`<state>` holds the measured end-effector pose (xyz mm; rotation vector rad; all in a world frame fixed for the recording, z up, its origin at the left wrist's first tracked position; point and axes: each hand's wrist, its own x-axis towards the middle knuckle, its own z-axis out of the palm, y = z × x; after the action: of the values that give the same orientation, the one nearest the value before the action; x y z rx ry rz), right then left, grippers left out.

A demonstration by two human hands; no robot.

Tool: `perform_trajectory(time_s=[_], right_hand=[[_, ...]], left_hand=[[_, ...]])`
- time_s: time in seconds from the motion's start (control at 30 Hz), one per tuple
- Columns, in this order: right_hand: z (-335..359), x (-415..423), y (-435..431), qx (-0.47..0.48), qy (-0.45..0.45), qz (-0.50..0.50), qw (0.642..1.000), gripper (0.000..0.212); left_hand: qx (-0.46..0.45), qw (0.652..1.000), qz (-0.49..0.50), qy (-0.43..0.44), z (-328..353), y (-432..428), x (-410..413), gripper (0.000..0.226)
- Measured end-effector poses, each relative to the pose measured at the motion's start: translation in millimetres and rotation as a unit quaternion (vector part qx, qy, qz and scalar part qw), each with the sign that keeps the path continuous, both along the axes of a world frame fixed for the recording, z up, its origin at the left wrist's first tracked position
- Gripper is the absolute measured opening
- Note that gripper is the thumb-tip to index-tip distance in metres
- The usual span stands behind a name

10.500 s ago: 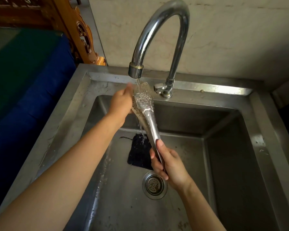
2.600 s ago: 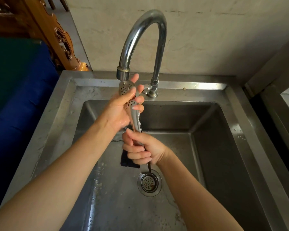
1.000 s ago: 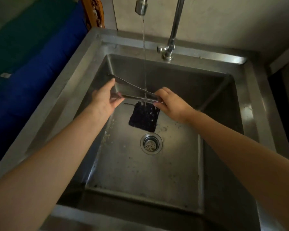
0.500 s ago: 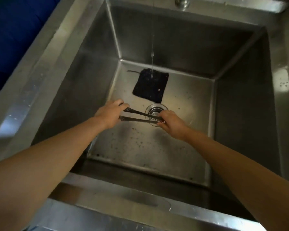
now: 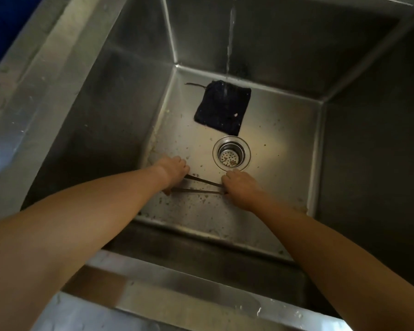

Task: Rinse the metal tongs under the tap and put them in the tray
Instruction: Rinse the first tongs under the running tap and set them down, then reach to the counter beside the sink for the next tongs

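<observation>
Stainless steel fills your view: a deep square steel sink (image 5: pixel 359 144) with a speckled floor; a thin stream of water (image 5: pixel 230 39) falls onto a dark square cloth (image 5: pixel 221 108) lying flat behind the round metal drain strainer (image 5: pixel 231 152); your left hand (image 5: pixel 172 172) and right hand (image 5: pixel 240 187) each close on an end of the thin metal tongs (image 5: pixel 201 186), held low by the sink floor, just in front of the drain, arms parted towards your left hand.

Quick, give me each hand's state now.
Left hand: closed on the thin metal tongs.
Right hand: closed on the same tongs.
</observation>
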<state>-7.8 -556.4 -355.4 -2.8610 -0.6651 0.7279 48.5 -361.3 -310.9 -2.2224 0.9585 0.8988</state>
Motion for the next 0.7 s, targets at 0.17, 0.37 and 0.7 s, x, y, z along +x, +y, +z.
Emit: perform_trajectory(time_s=[0.17,0.37,0.7], right_hand=[[-4,3,2,-0.026,0.02,0.0,0.999,0.026],[22,25,10,-0.052,0.062,-0.002,0.997,0.037],[212,130,71,0.097,0.023,-0.048,0.994,0.046]], left_hand=[[0.001,1.0,0.017,-0.004,-7,-2,-4,0.071],[-0.052,0.985,0.157,0.053,26,6,0,0.068],[-0.411,0.782,0.459,-0.095,216,59,43,0.024]])
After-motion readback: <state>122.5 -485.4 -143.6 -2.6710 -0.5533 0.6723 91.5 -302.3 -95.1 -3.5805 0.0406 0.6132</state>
